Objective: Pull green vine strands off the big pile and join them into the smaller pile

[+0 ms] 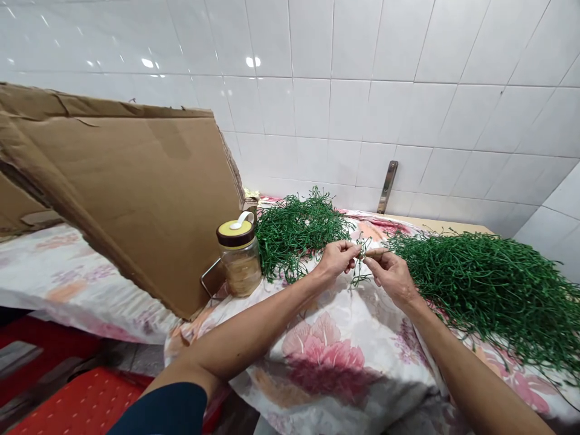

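Note:
My left hand (336, 260) and my right hand (393, 279) meet over the flowered cloth, fingertips pinched close together. Between them is a small green sprig (361, 279) of thin stems with little bud-like tips; both hands grip it, and its middle is partly hidden by the fingers. Behind my left hand lies a loose pile of similar green sprigs (301, 229). A bigger heap of green sprigs (493, 290) spreads to the right of my right hand.
A clear jar (242, 269) with a yellow-and-brown lid stands left of the smaller pile. Beside it leans a large cardboard sheet (149, 199). A metal strip (388, 187) rests against the tiled wall (312, 109). A red stool (86, 402) is at lower left.

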A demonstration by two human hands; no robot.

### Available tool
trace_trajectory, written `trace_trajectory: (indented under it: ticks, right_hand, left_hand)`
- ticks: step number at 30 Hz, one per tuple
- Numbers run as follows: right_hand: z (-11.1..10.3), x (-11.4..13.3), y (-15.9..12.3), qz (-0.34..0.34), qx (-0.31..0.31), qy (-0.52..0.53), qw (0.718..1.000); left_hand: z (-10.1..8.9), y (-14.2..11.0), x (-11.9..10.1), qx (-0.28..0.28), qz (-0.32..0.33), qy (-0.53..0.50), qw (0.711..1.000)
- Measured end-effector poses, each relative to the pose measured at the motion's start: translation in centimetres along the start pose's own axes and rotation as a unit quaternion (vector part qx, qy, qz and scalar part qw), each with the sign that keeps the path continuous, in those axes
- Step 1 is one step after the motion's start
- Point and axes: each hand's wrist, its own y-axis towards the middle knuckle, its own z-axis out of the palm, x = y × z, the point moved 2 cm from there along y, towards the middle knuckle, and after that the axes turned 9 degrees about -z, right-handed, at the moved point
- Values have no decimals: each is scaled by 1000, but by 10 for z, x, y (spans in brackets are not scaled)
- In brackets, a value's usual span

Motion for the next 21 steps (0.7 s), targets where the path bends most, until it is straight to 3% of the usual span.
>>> trace_trajectory:
  ticks: [7,13,16,21]
  right_hand:
    - [-3,4,-4,-113,-8,-172,979]
    - [-5,12,-6,-167,-33,-236,957]
    - [-4,10,-6,-163,-28,-230,959]
    - [-2,0,-4,-99,-12,-164,981]
  left_hand:
    - [-4,0,-3,-55,82,86,991]
    - [-3,-4,-6,-46,109,127,985]
    - [-2,-5,-8,-48,87,113,989]
    - [-2,-3,-9,-51,36,62,996]
